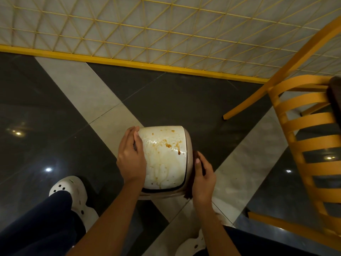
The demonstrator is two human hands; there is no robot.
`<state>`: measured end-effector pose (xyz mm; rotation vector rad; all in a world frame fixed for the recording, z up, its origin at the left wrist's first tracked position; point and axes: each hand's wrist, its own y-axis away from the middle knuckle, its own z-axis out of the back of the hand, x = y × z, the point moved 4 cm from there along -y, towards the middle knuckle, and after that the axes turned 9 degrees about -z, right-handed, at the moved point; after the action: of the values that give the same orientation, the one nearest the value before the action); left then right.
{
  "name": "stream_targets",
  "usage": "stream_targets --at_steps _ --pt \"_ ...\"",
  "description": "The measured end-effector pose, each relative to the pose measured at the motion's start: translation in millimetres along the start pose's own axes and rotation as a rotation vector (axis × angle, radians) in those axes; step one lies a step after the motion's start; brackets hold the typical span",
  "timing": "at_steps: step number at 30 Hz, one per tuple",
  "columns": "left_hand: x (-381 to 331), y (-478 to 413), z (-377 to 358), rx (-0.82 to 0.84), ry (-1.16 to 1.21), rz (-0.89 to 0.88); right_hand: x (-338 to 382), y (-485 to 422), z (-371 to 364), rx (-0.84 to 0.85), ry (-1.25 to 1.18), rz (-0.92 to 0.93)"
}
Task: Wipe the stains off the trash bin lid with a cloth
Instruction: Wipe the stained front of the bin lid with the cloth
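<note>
Nearest the viewer, at 6 o'clock in the view, two bare forearms reach forward over dark navy trouser legs and white perforated clogs [73, 191].

The left hand [132, 159] lies along the 9 o'clock edge of a white, rounded plastic trash bin lid [164, 169]. Its thumb is on the top surface and its fingers are wrapped down over the side, gripping it.

The right hand [203, 174] is at the lid's 3 o'clock side. It is closed around a dark brown cloth [189, 191], which is pressed against the beige bin body [189, 143] just below the rim.

The bin stands on a glossy dark and pale tiled floor [55, 108], near the middle of the view.

Orange-brown sauce stains [168, 145] are clustered towards the lid's 1 o'clock corner, and pale dried streaks run down towards 6 o'clock.

A yellow slatted chair [304, 126] stands at 3 o'clock in the view. A yellow lattice partition [147, 24] runs across at 12 o'clock.

The bin looks small, light and hard-shelled, so it is likely to slide or tip on the polished floor when rubbed. The lid's glossy surface looks slippery, and the lid may rock if it is hinged. Holding the lid's edge opposite the wiping hand seems the soundest grip. The cloth is soft and will best be bunched in the palm.
</note>
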<state>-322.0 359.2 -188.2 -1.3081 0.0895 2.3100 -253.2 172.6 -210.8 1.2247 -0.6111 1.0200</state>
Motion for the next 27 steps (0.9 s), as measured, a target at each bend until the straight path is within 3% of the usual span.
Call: stream_targets --at_steps 4,11,20,27 --pt "-1.0 -0.4 -0.8 0.005 -0.005 -0.008 -14.9 28.8 4.5 -0.127 -0.055 0.049" --pt "0.9 -0.2 -1.0 0.011 -0.005 -0.01 3.1 31.8 -5.9 -0.173 -0.052 0.155" --pt "0.0 0.0 -0.2 0.006 -0.006 -0.018 -12.2 49.2 -14.0 -0.306 -0.096 0.024" --pt "0.1 -1.4 -0.7 -0.003 0.006 -0.018 49.4 -4.4 -25.4 -0.092 0.08 0.227"
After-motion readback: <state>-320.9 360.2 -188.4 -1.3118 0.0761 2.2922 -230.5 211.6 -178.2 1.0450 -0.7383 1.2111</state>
